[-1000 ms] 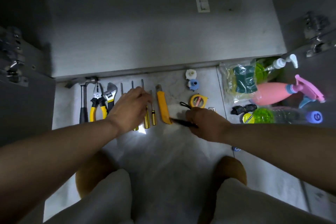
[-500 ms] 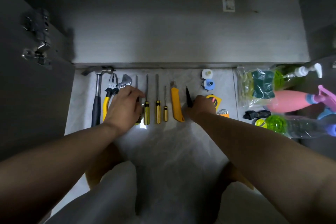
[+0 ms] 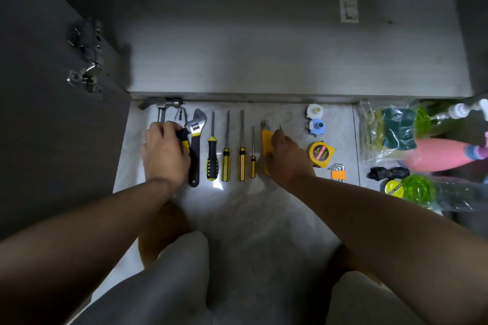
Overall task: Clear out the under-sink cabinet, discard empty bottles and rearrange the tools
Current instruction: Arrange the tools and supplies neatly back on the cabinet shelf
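Observation:
A row of tools lies on the pale floor in front of the cabinet: hammer, pliers, adjustable wrench, a black-handled screwdriver, three yellow screwdrivers and a yellow utility knife. My left hand lies over the hammer's handle, its fingers closed on the pliers' yellow-black grips. My right hand rests just right of the knife, closed on a thin dark tool; only the tool's tip shows.
Right of my right hand lie a yellow tape measure, hex keys and two small rolls. Further right are a sponge bag, a pink spray bottle and a green bottle. The open door stands at the left.
My left hand has shifted left from the screwdrivers onto the pliers and hammer. My right hand has turned the thin dark tool to point away and brought it beside the utility knife.

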Motion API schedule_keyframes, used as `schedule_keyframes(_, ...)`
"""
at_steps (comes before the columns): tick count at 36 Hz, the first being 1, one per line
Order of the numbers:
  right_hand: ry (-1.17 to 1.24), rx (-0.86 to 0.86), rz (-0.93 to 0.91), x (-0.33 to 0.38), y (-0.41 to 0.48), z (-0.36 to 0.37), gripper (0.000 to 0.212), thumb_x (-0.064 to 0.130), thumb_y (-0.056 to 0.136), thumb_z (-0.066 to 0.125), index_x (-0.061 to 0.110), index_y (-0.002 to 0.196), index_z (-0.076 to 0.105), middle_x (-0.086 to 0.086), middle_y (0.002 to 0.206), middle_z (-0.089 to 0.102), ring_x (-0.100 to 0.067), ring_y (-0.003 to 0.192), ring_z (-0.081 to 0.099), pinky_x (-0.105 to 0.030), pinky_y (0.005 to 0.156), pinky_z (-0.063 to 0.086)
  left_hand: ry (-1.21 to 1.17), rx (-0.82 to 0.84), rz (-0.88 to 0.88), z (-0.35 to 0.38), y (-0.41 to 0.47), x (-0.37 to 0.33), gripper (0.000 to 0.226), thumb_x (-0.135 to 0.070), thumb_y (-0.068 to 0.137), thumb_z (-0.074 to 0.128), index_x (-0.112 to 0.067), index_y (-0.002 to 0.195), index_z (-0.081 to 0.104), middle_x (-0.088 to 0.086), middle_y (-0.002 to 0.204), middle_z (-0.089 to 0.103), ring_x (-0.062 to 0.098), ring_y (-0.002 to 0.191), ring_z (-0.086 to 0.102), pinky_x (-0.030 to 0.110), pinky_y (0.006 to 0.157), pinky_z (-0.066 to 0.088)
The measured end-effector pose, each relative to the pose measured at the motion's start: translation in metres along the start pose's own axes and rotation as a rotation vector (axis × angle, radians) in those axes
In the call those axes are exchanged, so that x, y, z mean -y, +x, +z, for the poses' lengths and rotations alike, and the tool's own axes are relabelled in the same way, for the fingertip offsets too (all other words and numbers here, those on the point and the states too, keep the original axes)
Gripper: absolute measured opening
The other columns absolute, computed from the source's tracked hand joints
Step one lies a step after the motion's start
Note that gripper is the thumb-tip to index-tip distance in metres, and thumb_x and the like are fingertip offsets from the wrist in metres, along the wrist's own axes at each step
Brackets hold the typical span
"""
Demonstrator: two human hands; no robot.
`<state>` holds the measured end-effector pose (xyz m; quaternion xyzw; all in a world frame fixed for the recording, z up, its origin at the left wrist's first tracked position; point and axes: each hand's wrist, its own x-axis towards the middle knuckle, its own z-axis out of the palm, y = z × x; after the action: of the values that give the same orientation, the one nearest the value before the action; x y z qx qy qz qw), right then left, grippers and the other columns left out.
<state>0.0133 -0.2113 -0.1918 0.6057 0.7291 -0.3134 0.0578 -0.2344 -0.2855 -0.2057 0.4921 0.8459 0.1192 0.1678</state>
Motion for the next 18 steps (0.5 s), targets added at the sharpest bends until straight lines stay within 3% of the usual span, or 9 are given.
schedule_keyframes(4, 0.038, 0.037, -0.162, 0.015, -0.004, 0.002, 0.030, 0.018, 0.098, 0.052, 0.007, 0.125, 0.045, -0.016, 0.111, 0.062, -0.035, 0.095, 0.064, -0.037, 0.073, 0.050, 0.000, 0.009, -0.261, -0.001, 0.004, 0.004, 0.050, -0.025, 0.088, 0.072, -0.010, 0.126, 0.043, 0.019, 0.129, 0.045, 0.039, 0.121, 0.045, 0.056, 0.092, 0.047)
schedule_keyframes(7, 0.086, 0.091, -0.178, 0.025, -0.005, 0.006, 0.020, 0.016, 0.098, 0.050, 0.007, 0.115, 0.047, -0.017, 0.101, 0.063, -0.035, 0.087, 0.064, -0.038, 0.069, 0.052, -0.053, 0.043, -0.446, -0.001, 0.007, 0.008, 0.045, -0.018, 0.091, 0.063, -0.010, 0.130, 0.042, 0.021, 0.136, 0.045, 0.042, 0.128, 0.043, 0.060, 0.094, 0.046)
schedule_keyframes(9, 0.106, 0.116, -0.193, 0.028, -0.006, 0.009, 0.016, 0.015, 0.099, 0.050, 0.006, 0.112, 0.048, -0.016, 0.099, 0.063, -0.035, 0.085, 0.064, -0.037, 0.067, 0.051, -0.100, 0.072, -0.480, 0.000, 0.008, 0.016, 0.037, -0.013, 0.095, 0.055, -0.008, 0.129, 0.043, 0.024, 0.137, 0.046, 0.045, 0.129, 0.042, 0.058, 0.097, 0.045)
schedule_keyframes(13, 0.117, 0.137, -0.213, 0.032, -0.005, 0.013, 0.011, 0.013, 0.098, 0.050, 0.006, 0.107, 0.050, -0.014, 0.094, 0.062, -0.029, 0.084, 0.061, -0.029, 0.063, 0.036, -0.106, 0.150, -0.531, -0.001, 0.013, 0.031, 0.031, -0.015, 0.096, 0.058, -0.006, 0.124, 0.048, 0.025, 0.132, 0.050, 0.045, 0.125, 0.045, 0.054, 0.101, 0.045)
schedule_keyframes(18, 0.127, 0.143, -0.218, 0.034, -0.004, 0.014, 0.008, 0.014, 0.099, 0.048, 0.008, 0.101, 0.053, -0.006, 0.084, 0.058, -0.025, 0.076, 0.058, -0.025, 0.052, 0.032, -0.156, 0.181, -0.583, -0.002, 0.015, 0.035, 0.032, -0.014, 0.094, 0.062, -0.009, 0.124, 0.054, 0.022, 0.127, 0.058, 0.044, 0.122, 0.052, 0.050, 0.100, 0.048)
